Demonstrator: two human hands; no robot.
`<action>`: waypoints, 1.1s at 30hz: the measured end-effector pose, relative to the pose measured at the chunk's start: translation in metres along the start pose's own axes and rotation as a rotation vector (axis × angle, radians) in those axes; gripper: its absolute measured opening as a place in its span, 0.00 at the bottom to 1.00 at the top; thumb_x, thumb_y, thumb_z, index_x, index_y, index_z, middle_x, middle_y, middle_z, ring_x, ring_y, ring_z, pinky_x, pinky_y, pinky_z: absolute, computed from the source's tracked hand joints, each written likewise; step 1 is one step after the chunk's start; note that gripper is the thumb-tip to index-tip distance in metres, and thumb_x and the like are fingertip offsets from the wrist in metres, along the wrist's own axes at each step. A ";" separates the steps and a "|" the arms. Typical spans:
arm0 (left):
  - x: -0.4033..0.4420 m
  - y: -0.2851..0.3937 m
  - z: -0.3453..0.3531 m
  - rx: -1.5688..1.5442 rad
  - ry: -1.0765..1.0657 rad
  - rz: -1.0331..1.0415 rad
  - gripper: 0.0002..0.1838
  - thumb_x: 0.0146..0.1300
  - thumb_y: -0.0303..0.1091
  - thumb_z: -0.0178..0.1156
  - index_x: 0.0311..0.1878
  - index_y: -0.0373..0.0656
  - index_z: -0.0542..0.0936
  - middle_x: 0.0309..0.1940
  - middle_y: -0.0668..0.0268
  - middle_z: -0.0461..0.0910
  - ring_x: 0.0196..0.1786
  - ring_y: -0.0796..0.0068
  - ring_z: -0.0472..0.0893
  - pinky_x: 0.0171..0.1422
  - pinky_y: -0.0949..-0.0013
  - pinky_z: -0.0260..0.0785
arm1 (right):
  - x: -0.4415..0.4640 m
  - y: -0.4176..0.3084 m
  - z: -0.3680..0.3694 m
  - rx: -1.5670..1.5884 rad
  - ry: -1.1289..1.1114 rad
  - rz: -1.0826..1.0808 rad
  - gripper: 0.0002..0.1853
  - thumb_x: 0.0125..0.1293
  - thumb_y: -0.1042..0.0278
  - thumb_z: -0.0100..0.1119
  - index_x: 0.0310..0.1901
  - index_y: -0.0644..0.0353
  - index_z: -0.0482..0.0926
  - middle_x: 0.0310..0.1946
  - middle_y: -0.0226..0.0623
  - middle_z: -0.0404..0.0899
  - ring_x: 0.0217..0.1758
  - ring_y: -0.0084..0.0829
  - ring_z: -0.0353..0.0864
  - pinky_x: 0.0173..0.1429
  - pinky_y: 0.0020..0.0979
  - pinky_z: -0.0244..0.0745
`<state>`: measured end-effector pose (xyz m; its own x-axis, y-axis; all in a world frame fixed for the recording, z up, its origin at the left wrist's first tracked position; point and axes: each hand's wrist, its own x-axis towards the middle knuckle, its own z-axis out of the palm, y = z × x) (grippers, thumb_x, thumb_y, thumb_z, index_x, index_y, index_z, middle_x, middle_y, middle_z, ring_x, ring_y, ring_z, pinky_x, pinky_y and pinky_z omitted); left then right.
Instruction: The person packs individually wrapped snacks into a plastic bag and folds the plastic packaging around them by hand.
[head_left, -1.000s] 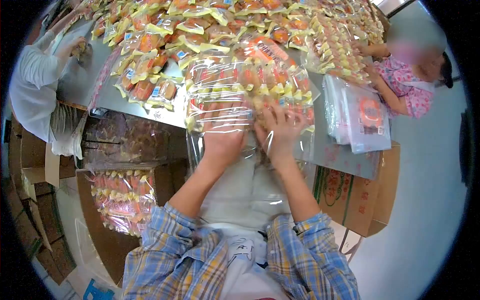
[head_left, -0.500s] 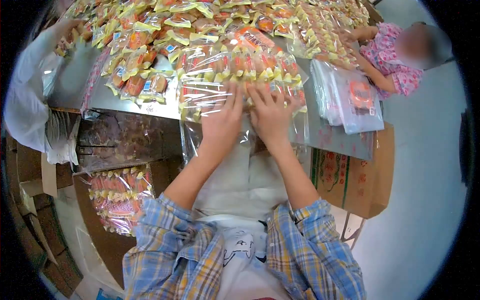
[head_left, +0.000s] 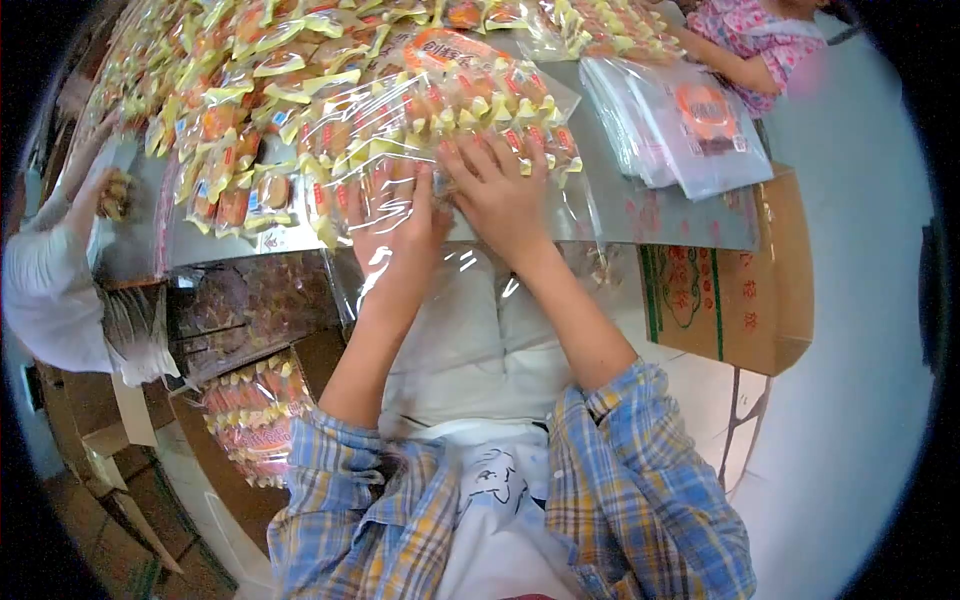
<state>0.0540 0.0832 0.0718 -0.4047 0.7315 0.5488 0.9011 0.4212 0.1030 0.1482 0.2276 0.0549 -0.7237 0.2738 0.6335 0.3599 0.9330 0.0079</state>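
Observation:
A large clear plastic bag (head_left: 345,275) lies at the table's near edge, holding rows of small wrapped cakes (head_left: 335,180) in yellow-ended wrappers. My left hand (head_left: 392,228) rests on the near row with fingers stretched out. Streaks of glare cross it, and I cannot tell whether the film is over or under it. Beside it, my right hand (head_left: 505,200) lies with spread fingers on the same rows, right of the middle. The bag's loose near end hangs over the edge towards my lap.
Many loose wrapped cakes (head_left: 220,120) cover the table's far and left parts. A stack of printed clear bags (head_left: 680,125) lies right. Below stand a cardboard box (head_left: 740,290) and a filled pack (head_left: 260,420). One co-worker's hand (head_left: 115,195) is left; another's arm (head_left: 725,65) is right.
The view has shifted, so the table sits differently in frame. My hands remain on the bagged rows, the right one turned slightly leftward. The left co-worker's hand has come nearer.

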 end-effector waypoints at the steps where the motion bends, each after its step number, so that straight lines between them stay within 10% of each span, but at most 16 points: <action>1: 0.000 -0.002 0.000 -0.008 0.008 0.009 0.27 0.64 0.40 0.70 0.66 0.47 0.82 0.66 0.61 0.83 0.74 0.54 0.75 0.83 0.43 0.52 | 0.000 0.000 0.004 0.013 0.018 0.010 0.30 0.60 0.57 0.73 0.67 0.39 0.81 0.66 0.23 0.80 0.72 0.31 0.73 0.79 0.57 0.50; 10: 0.010 -0.005 -0.006 0.080 -0.075 0.017 0.25 0.66 0.39 0.66 0.67 0.47 0.82 0.68 0.63 0.81 0.73 0.56 0.77 0.81 0.47 0.61 | -0.008 0.008 0.008 0.061 0.070 0.051 0.18 0.59 0.51 0.71 0.50 0.44 0.85 0.60 0.20 0.81 0.68 0.28 0.74 0.71 0.54 0.53; 17: 0.027 -0.001 0.009 0.154 -0.067 0.091 0.21 0.67 0.36 0.60 0.62 0.45 0.83 0.53 0.59 0.86 0.61 0.56 0.83 0.68 0.52 0.72 | 0.000 -0.001 0.002 0.093 0.000 0.085 0.24 0.56 0.55 0.71 0.57 0.43 0.85 0.58 0.23 0.81 0.69 0.33 0.73 0.79 0.63 0.51; 27: 0.033 -0.013 -0.014 0.071 -0.174 0.144 0.34 0.56 0.40 0.72 0.69 0.46 0.80 0.67 0.60 0.82 0.63 0.58 0.82 0.72 0.36 0.61 | 0.011 -0.003 0.000 0.019 -0.074 0.071 0.31 0.53 0.57 0.75 0.63 0.39 0.84 0.60 0.21 0.79 0.71 0.34 0.72 0.84 0.66 0.34; 33: 0.036 -0.014 0.004 0.076 -0.018 0.125 0.26 0.54 0.41 0.73 0.57 0.44 0.84 0.58 0.66 0.86 0.60 0.65 0.83 0.68 0.39 0.66 | 0.013 0.005 0.018 0.027 0.056 0.104 0.23 0.54 0.53 0.74 0.54 0.39 0.87 0.57 0.19 0.81 0.70 0.31 0.74 0.76 0.56 0.48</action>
<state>0.0266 0.1054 0.0866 -0.2937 0.7899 0.5383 0.9304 0.3655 -0.0287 0.1293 0.2401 0.0492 -0.6487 0.3564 0.6724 0.4144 0.9065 -0.0807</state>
